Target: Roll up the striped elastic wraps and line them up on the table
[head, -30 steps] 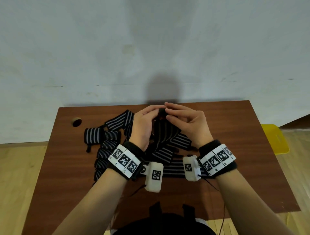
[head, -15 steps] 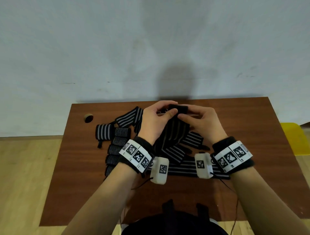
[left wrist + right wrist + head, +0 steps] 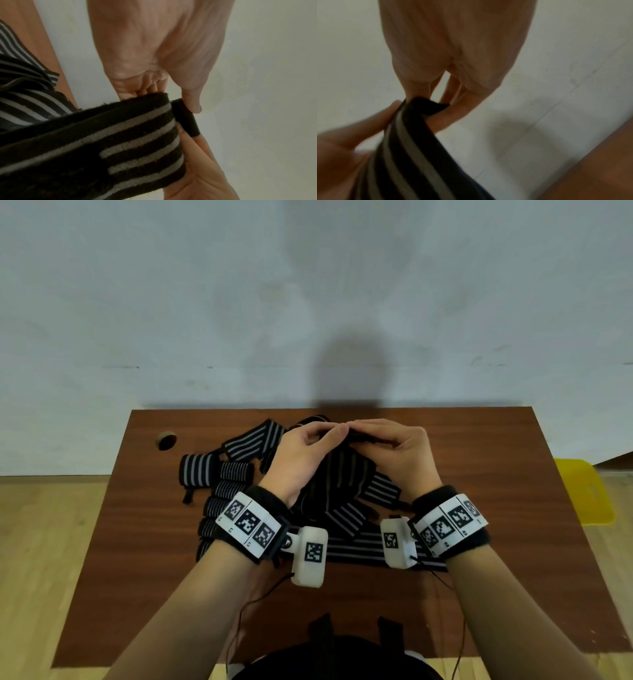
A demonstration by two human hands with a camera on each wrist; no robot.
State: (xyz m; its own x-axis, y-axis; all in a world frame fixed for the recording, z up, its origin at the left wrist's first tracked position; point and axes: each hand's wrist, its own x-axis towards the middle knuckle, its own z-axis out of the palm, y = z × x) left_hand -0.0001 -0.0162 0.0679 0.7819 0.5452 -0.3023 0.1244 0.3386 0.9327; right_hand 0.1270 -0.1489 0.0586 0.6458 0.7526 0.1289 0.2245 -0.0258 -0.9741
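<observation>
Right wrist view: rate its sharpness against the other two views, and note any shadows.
Right wrist view: softest, motion blur smears the left hand and the striped wrap; a dim shadow on the wall. Left wrist view: sharper, the wrap's weave and stripes read clearly. Head view: sharp on the table, edges bowed by the wide lens; the person's shadow falls on the wall above the hands.

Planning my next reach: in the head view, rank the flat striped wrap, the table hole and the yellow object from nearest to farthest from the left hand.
1. Flat striped wrap, just left of the left hand.
2. Table hole, far left.
3. Yellow object, far right, off the table.
</observation>
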